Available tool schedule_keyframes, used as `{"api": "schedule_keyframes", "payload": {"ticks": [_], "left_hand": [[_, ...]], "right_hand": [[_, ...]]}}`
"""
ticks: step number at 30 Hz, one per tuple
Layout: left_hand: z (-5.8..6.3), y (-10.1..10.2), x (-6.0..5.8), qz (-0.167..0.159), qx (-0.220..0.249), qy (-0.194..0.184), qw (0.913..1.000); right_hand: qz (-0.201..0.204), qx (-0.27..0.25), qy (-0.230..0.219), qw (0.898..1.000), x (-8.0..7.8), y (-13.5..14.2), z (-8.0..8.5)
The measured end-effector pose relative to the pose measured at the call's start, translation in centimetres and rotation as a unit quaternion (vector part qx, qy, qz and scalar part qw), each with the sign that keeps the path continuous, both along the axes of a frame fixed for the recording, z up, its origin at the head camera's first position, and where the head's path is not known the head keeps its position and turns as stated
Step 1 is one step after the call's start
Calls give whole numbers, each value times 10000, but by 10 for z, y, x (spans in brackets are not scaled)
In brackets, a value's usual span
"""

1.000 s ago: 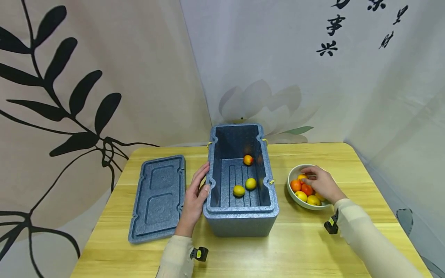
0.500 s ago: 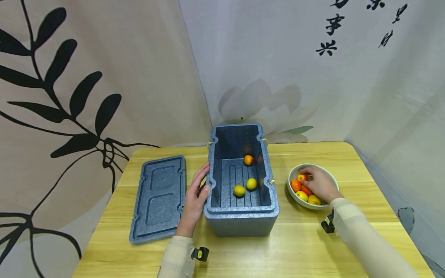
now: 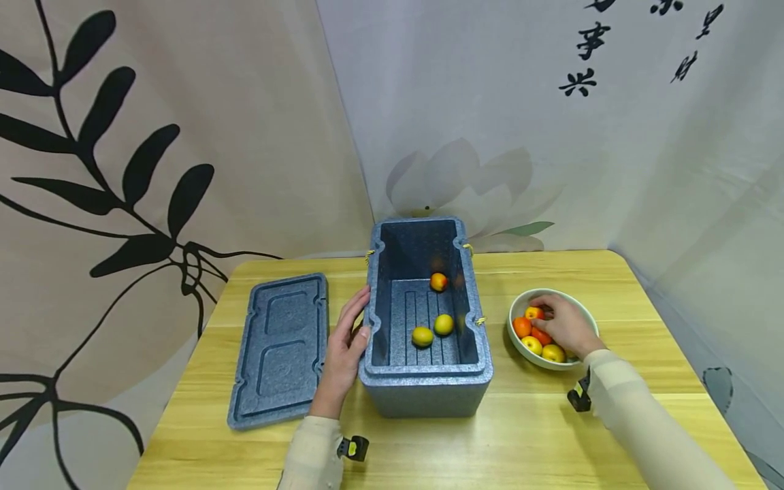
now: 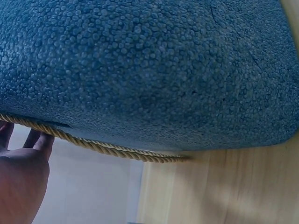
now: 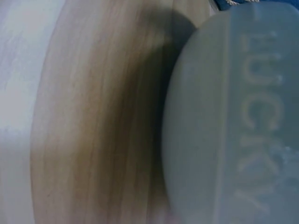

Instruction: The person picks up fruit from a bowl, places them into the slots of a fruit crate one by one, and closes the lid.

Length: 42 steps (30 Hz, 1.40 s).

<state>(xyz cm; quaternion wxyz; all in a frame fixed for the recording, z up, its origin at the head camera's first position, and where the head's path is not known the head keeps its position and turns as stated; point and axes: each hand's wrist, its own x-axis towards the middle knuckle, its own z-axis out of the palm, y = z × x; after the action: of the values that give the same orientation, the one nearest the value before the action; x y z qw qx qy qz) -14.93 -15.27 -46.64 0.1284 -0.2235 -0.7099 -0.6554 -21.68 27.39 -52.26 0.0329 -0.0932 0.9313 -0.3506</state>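
Observation:
My left hand [image 3: 344, 357] rests against the left side of a blue-grey foam box [image 3: 425, 395], fingers extended along its rim. In the left wrist view, fingertips of that hand [image 4: 23, 179] reach behind a twisted rope handle [image 4: 100, 148]. Inside the open box lie two yellow lemons [image 3: 422, 336] and a red-and-yellow fruit [image 3: 438, 282]. My right hand [image 3: 566, 327] reaches into a pale round bowl [image 3: 519, 348], thumb and fingers round a small red-and-yellow fruit [image 3: 534, 313]. Orange-red fruits [image 3: 522, 327] and yellow fruits [image 3: 554, 352] fill the bowl, partly hidden under the hand.
The box's lid [image 3: 278, 350] lies flat on the wooden table [image 3: 422, 452], left of the box. A printed cloth backdrop [image 3: 275, 136] hangs behind the table. In the right wrist view, raised letters mark the side of the bowl [image 5: 196, 126].
My right hand has shifted slightly down into the bowl, its thumb and fingers closing round the fruit. The left hand and the box stay in place.

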Motion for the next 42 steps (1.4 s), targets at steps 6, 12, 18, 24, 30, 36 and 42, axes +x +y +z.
{"api": "schedule_keyframes", "payload": {"ticks": [6, 12, 18, 24, 30, 36, 42], "left_hand": [[1, 0, 1, -11, 6, 32, 10000], [1, 1, 0, -34, 64, 78, 9999], [1, 2, 0, -19, 111, 25, 9999], [3, 1, -1, -24, 162, 8, 9999], [3, -1, 0, -76, 95, 106, 9999], [1, -1, 0, -144, 77, 39, 9999], [2, -1, -1, -110, 60, 23, 9999]], "right_hand": [[17, -30, -72, 10000, 0, -1, 1], [-32, -71, -42, 10000, 1, 0, 1], [-72, -90, -85, 9999, 3, 0, 3], [-152, -63, 100, 9998, 4, -2, 6], [-134, -42, 344, 9993, 4, -2, 5], [-230, -257, 239, 9991, 5, 3, 5], [-343, -637, 169, 9972, 3, -1, 17]]}}
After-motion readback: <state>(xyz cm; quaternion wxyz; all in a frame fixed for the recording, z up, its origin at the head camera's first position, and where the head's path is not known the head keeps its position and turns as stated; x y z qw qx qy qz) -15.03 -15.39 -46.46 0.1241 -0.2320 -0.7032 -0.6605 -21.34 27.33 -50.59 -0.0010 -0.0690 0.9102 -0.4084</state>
